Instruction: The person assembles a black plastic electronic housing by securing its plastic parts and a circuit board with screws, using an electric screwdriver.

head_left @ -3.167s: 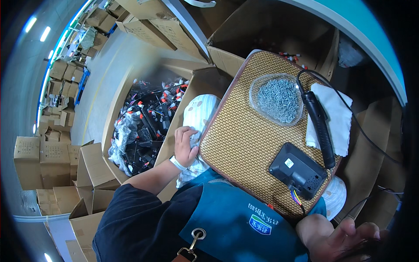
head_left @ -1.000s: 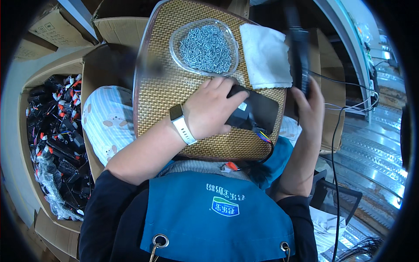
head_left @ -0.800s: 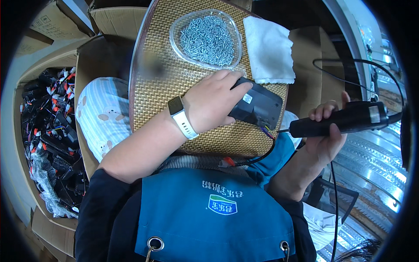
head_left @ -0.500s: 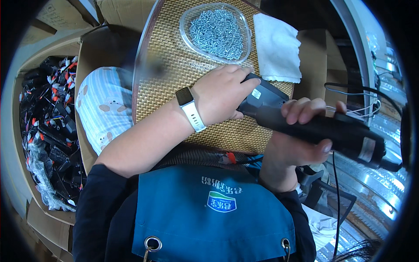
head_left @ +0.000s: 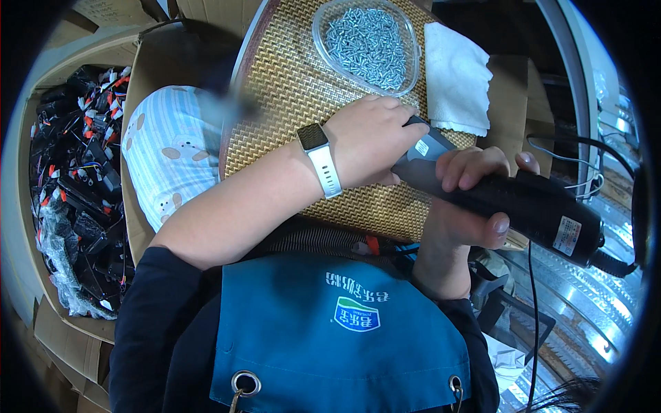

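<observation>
While the right hand (head_left: 468, 206) wrapped the black electric screwdriver (head_left: 523, 206) near the woven board's (head_left: 289, 89) near right edge, the left hand (head_left: 372, 141) pinned the small dark part (head_left: 423, 141); squaring the bit seemed wise. Farther off sat the screw dish (head_left: 365, 41) and white cloth (head_left: 451, 76).

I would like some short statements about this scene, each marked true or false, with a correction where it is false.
1. The right hand grips a black electric screwdriver. True.
2. The clear dish of screws is empty. False: it is full of small metal screws.
3. The left hand wears a white-strapped watch at the wrist. True.
4. The white cloth lies left of the dish. False: it lies to its right.
5. The left hand rests on a small dark device on the woven mat. True.
</observation>
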The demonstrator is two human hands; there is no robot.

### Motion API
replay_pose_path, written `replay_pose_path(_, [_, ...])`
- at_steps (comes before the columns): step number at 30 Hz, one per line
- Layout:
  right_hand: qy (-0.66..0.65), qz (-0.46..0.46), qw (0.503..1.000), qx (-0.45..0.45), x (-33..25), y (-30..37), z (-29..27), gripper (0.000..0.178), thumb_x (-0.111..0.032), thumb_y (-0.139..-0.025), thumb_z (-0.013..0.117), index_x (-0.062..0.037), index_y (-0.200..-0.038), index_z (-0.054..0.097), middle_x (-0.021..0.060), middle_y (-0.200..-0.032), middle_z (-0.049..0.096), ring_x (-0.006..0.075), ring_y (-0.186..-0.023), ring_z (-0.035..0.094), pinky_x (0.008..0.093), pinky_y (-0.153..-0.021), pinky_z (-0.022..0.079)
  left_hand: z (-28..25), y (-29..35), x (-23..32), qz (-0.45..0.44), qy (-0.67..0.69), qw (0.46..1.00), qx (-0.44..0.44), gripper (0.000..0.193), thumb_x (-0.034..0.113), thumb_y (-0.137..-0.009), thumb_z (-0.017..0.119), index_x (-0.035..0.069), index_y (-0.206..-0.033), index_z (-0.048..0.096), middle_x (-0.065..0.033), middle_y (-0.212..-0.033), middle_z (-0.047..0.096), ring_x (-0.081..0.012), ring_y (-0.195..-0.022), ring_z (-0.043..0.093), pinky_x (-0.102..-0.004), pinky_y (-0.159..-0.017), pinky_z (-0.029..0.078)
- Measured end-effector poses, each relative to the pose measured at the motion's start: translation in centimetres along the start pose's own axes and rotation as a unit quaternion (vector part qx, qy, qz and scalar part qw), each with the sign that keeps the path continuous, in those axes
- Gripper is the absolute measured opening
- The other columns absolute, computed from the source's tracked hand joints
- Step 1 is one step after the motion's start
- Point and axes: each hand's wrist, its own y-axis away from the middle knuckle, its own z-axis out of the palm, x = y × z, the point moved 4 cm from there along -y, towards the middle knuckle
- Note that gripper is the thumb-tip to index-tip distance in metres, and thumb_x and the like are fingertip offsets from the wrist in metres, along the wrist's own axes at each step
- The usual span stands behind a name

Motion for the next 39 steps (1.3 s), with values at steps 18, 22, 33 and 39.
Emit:
replay_pose_path(18, [-0.055,-0.015,0.998,0.005,-5.6,-1.4,-2.3,0.085,-0.045,-0.085,0.066,-0.0054,-0.145,0.021,0.0151,-0.091,0.055,0.0190,-0.061,0.058,0.0312,-0.053,0.050,-1.2,0.0,0.4,0.017,0.119,0.991,0.050,0.083,0.026,-0.054,0.086,0.009,-0.127,0.050,-0.0160,-0.127,0.052,-0.0354,-0.119,0.051,-0.0432,-0.101,0.042])
replay_pose_path(22, [-0.054,0.115,0.991,0.033,-7.9,0.9,-4.8,0.094,-0.042,-0.081,0.071,-0.0057,-0.149,0.017,0.0286,-0.122,0.049,0.0191,-0.064,0.065,0.0284,-0.056,0.054,-3.0,0.7,0.7,0.012,0.185,0.977,0.104,0.093,0.024,-0.053,0.085,0.007,-0.133,0.040,-0.0200,-0.132,0.047,-0.0357,-0.125,0.047,-0.0430,-0.106,0.038])
replay_pose_path(33, [0.050,0.412,0.907,-0.077,-4.5,4.9,-1.9,0.072,-0.020,-0.055,0.083,0.0028,-0.120,0.061,0.0254,-0.152,0.023,0.0219,-0.086,0.070,0.0293,-0.073,0.054,-4.0,1.4,-0.9,0.012,0.400,0.896,0.193,0.090,0.046,-0.071,0.073,-0.002,-0.136,0.033,-0.0199,-0.136,0.040,-0.0290,-0.124,0.044,-0.0391,-0.106,0.033])
replay_pose_path(39, [-0.058,0.414,0.908,0.016,-3.6,5.4,-1.1,0.080,-0.020,-0.059,0.081,0.0037,-0.130,0.053,0.0263,-0.149,0.026,0.0184,-0.074,0.068,0.0271,-0.070,0.052,-3.6,1.7,-1.5,0.007,0.395,0.899,0.189,0.089,0.049,-0.076,0.067,-0.004,-0.138,0.030,-0.0218,-0.136,0.038,-0.0314,-0.126,0.044,-0.0409,-0.105,0.036])
